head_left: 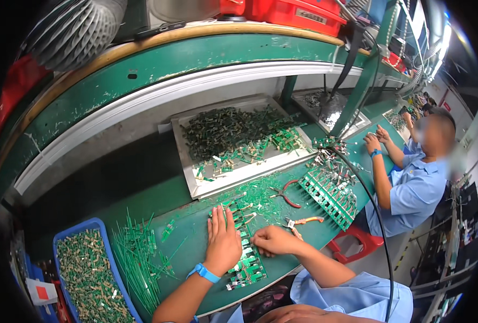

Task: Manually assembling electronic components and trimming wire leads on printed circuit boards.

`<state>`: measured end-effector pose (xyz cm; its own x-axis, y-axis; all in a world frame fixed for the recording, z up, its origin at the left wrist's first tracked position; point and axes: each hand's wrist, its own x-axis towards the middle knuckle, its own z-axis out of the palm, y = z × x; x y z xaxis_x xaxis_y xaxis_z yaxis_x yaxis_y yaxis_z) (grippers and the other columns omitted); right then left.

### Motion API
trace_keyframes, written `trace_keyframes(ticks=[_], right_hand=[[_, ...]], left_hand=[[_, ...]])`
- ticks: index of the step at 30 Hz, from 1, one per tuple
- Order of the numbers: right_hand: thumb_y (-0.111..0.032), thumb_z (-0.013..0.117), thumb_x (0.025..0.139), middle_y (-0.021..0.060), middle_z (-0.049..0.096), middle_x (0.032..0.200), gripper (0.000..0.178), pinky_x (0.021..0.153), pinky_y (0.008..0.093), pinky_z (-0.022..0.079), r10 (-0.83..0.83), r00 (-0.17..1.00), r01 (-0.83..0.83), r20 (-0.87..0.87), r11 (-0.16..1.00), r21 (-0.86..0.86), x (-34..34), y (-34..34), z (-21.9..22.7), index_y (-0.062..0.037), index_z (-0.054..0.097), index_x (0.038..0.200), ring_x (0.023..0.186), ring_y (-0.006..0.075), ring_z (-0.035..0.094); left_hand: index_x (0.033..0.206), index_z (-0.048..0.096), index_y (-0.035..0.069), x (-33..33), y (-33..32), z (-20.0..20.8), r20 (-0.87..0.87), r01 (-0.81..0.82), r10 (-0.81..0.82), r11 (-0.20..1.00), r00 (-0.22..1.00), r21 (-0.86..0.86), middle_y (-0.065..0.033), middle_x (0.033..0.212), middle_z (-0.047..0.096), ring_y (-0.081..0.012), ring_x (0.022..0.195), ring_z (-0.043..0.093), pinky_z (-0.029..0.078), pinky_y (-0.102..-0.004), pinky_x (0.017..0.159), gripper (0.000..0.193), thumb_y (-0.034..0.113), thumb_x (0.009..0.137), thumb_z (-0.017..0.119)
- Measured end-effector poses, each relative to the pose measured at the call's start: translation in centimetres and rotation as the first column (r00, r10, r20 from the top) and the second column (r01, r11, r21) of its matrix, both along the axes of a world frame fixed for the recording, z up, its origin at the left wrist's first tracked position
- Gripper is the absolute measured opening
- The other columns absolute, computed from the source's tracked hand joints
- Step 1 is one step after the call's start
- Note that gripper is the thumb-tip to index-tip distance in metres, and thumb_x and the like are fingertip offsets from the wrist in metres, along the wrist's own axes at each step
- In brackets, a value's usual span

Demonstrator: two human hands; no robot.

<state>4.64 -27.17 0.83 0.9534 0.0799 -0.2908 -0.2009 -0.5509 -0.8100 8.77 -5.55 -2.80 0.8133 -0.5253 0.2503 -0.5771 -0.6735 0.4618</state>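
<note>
A green circuit board panel (248,264), made of several small joined boards with silvery parts, lies on the green bench in front of me. My left hand (223,241) rests flat over its left side, fingers stretched out and pointing away from me. At the panel's right edge, my right hand (272,240) is closed with its fingers curled together; what they pinch, if anything, is hidden. Beyond the right hand lie orange-handled cutters (305,220) and red-handled pliers (288,198). Green offcuts (258,192) are scattered past the panel.
A metal tray (193,182) heaped with small boards stands behind. Left are thin green strips (136,258) and a blue bin (79,225) of small boards. Another panel (325,199) lies right, near a hanging black cable (372,196). A co-worker (411,177) sits beyond a red stool (357,248).
</note>
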Motion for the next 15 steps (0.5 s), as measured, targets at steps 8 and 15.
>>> trace_keyframes(ticks=[8, 15], right_hand=[[-0.028, 0.067, 0.113, 0.0014, 0.069, 0.069, 0.038, 0.053, 0.0256, 0.047, 0.124, 0.946, -0.04, -0.299, 0.961, 0.273, -2.2, -0.5, -0.1, -0.0074, 0.072, 0.082, 0.052, 0.011, 0.056], [-0.028, 0.069, 0.111, 0.001, 0.067, 0.067, 0.038, 0.055, 0.0251, 0.045, 0.132, 0.966, -0.056, -0.223, 0.946, 0.318, -4.2, -0.7, -2.4, -0.0074, 0.073, 0.08, 0.054, 0.0101, 0.054]], left_hand=[[0.167, 0.036, -0.014, -0.2, 0.1, 0.8, 0.05, -0.052, 0.047, 0.995, 0.998, 0.088, -0.0382, 0.179, 0.024, -0.0543, 0.169, 0.02, 0.018, -0.0706, 0.135, 0.074, 0.024, 0.107, 0.062], [0.166, 0.044, -0.007, -5.9, 1.6, 5.1, -0.019, 0.09, -0.088, 0.974, 0.996, 0.209, -0.0251, 0.183, 0.03, -0.0465, 0.17, 0.026, 0.023, -0.073, 0.132, 0.078, 0.037, 0.106, 0.065]])
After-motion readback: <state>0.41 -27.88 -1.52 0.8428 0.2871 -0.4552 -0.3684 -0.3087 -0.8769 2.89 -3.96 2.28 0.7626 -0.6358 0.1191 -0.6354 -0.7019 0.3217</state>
